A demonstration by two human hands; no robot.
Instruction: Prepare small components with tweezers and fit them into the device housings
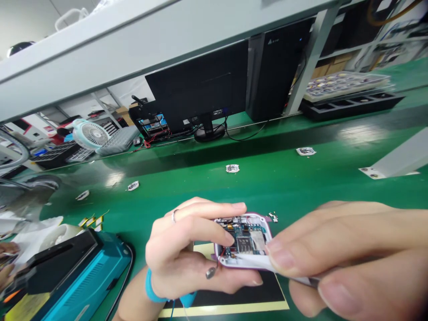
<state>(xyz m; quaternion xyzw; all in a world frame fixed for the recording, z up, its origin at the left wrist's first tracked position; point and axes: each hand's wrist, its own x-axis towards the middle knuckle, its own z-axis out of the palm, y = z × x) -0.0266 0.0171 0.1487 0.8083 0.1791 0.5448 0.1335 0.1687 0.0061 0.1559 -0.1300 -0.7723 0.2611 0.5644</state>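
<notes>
the left hand (pixel 187 249) clasps an open case (pixel 247 229) near the middle of the scene, its fingers and thumb around the edges, while the right hand (pixel 354 254) pinches a pale tweezer-like tool (pixel 259 261) over its near side. the work looks partway along: the circuit board (pixel 244 244) seems seated, but a metal disc (pixel 210 273) dangles outside by wires and the case remains uncovered.

Your device (pixel 245 244) is white, purple at the edge; its circuit board (pixel 249 228) is blue-teal with silver-grey patches. Your wristband (pixel 152 287) is bright blue. You've got a green bench (pixel 187 174), black mat (pixel 240 298) bordered pale yellow, turquoise-and-black machine (pixel 96 274), black monitor (pixel 203 82).
</notes>
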